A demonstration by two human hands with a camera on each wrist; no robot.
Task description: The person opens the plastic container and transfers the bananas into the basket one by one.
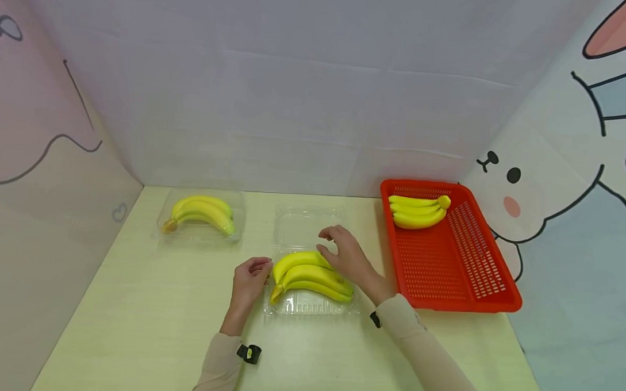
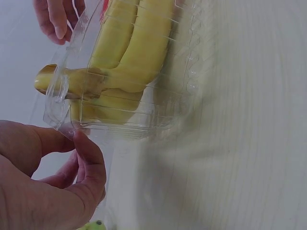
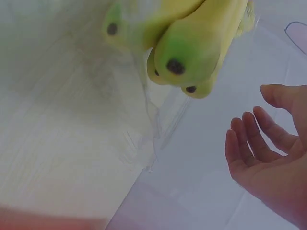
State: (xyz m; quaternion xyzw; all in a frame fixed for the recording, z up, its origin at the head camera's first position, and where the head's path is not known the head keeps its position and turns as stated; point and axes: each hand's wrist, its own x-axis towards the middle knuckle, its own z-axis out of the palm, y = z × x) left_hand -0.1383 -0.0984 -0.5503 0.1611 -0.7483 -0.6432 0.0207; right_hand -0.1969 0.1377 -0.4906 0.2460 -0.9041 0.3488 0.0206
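A bunch of yellow bananas (image 1: 310, 276) lies in the base of a clear plastic clamshell container (image 1: 309, 309), its brown stem end toward the left. The container's lid (image 1: 309, 227) is folded back, flat on the table behind the base. At the left rim, the left hand (image 1: 251, 281) pinches the container's edge between thumb and finger, as the left wrist view shows. My right hand (image 1: 347, 255) hovers over the far right corner of the bunch, fingers loosely bent with nothing in them. Dark-tipped green banana ends (image 3: 184, 64) face it in the right wrist view.
To the back left stands another clear container (image 1: 237, 216) with bananas (image 1: 201, 212) in it. A red perforated basket (image 1: 429, 268) on the right holds one more bunch of bananas (image 1: 418, 212). A pale cloth wall (image 1: 295, 103) rises behind the table (image 1: 132, 321).
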